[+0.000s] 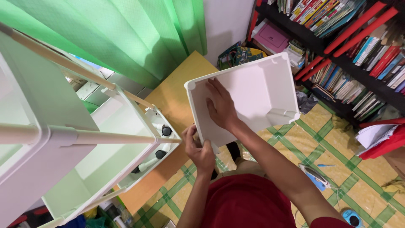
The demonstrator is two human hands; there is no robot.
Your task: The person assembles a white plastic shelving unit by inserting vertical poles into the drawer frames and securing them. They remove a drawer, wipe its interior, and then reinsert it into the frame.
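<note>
I hold a white plastic tray (261, 90), tilted up in front of me with its inside facing me. My left hand (199, 150) grips its lower left rim from below. My right hand (220, 105) lies flat inside the tray, palm on its base near the left side. To the left stands a white tiered cart (84, 139) with pale poles and shelves; a lower shelf carries white tubes with black caps (160, 154).
A green curtain (126, 38) hangs behind the cart. A yellow board (181, 90) lies on the green-checked floor. A black and red bookshelf (350, 50) full of books fills the right. A blue and white iron (314, 177) sits on the floor.
</note>
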